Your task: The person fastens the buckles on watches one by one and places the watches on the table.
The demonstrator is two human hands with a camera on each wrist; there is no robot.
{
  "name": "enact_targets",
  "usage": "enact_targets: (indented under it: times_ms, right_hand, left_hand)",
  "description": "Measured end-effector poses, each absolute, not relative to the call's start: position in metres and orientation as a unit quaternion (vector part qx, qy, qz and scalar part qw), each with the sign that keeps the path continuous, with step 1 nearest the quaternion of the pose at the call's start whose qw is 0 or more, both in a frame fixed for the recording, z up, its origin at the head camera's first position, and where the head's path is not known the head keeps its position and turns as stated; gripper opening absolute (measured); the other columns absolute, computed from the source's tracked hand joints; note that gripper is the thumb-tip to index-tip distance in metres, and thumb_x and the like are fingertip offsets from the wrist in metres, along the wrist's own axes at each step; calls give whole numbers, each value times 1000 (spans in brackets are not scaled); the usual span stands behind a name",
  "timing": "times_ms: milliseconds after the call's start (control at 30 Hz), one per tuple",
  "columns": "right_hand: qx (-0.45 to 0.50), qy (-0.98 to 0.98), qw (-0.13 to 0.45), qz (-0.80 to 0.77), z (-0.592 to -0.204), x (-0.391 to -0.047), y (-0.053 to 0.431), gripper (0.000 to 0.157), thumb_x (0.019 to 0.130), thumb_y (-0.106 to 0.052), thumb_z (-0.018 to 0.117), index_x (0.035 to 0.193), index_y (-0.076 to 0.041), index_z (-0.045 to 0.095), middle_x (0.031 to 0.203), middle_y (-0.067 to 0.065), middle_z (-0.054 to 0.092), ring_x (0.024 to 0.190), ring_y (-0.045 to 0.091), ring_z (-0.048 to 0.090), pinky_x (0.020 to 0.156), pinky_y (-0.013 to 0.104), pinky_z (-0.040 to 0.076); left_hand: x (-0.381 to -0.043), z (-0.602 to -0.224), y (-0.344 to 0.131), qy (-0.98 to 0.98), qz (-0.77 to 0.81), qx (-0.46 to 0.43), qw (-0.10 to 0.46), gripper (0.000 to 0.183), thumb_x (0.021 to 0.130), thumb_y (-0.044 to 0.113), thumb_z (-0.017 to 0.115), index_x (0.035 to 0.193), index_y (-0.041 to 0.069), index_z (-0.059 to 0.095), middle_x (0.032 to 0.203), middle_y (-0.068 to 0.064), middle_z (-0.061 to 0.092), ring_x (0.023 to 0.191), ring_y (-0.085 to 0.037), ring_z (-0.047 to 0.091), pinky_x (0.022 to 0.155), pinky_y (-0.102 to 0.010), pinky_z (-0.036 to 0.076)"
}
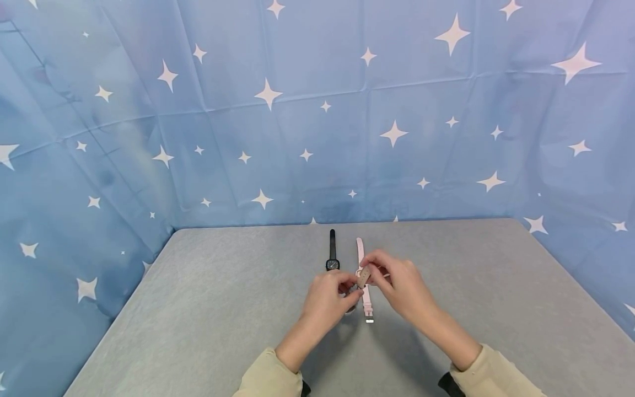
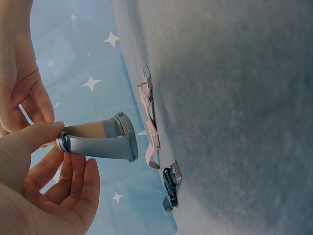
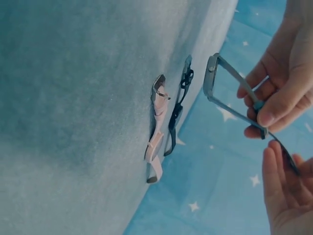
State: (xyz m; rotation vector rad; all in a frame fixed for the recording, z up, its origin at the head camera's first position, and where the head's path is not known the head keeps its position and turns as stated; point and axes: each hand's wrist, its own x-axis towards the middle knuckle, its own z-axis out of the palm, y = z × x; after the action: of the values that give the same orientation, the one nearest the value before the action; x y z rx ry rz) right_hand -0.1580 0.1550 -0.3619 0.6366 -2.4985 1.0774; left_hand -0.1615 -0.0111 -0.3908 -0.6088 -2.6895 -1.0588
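Observation:
A wristwatch with a grey strap (image 2: 100,148), tan on its inner side, is held up above the table by both hands. My left hand (image 1: 323,300) pinches the strap at its buckle (image 3: 264,132) between thumb and fingers. The strap forms a loop, with the watch case (image 3: 210,77) hanging at its far end. On the other side, my right hand (image 1: 404,284) holds the strap's free end (image 1: 364,275), its tan face showing in the head view. In the right wrist view this end runs out past the buckle into the right fingers (image 3: 271,166).
Beyond the hands a pink-strapped watch (image 1: 367,303) lies stretched out on the grey table (image 1: 238,286), partly covered by the hands. Left of it lies a black watch (image 1: 332,248). A blue curtain with white stars (image 1: 317,127) hangs behind the table.

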Motion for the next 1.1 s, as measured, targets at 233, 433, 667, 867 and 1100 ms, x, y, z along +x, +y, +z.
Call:
enact_targets:
  times_ms: [233, 433, 667, 867, 1100]
  right_hand:
    - [218, -884, 141, 390, -364, -158, 156, 13, 84, -6, 70, 94, -12, 64, 76, -6, 68, 71, 6, 66, 64, 18, 54]
    - [201, -890, 119, 392, -364, -157, 157, 7, 85, -11, 69, 82, -15, 64, 75, -8, 67, 69, 7, 66, 62, 19, 52]
    - [184, -888, 115, 405, -364, -157, 158, 5, 90, -11, 64, 88, -8, 60, 75, -3, 68, 66, 6, 66, 62, 18, 52]
    - [182, -888, 105, 409, -365, -156, 158, 4, 91, -8, 61, 90, -7, 57, 77, -2, 69, 67, 4, 64, 62, 17, 52]
    - [175, -885, 96, 420, -365, -157, 159, 4, 91, -6, 60, 91, -6, 56, 77, 0, 69, 67, 8, 65, 62, 17, 52]
  left_hand:
    - [-160, -391, -12, -907, -356, -205, 93, 13, 83, 21, 73, 94, 15, 73, 81, 5, 65, 71, -2, 58, 62, -14, 48]
    - [-161, -392, -11, -909, -354, -202, 84, 13, 83, 22, 73, 94, 16, 73, 82, 5, 65, 72, -1, 58, 63, -14, 47]
    - [-162, -393, -11, -911, -348, -207, 79, 12, 82, 20, 73, 93, 16, 73, 80, 5, 64, 70, -1, 57, 61, -15, 47]
    - [-163, -393, -11, -905, -373, -197, 49, 16, 84, 22, 71, 99, 16, 72, 83, 8, 68, 72, 0, 59, 64, -16, 49]
    - [-166, -397, -14, -859, -476, -188, -3, 19, 84, 19, 71, 102, 12, 69, 85, 2, 67, 76, -6, 61, 69, -20, 50]
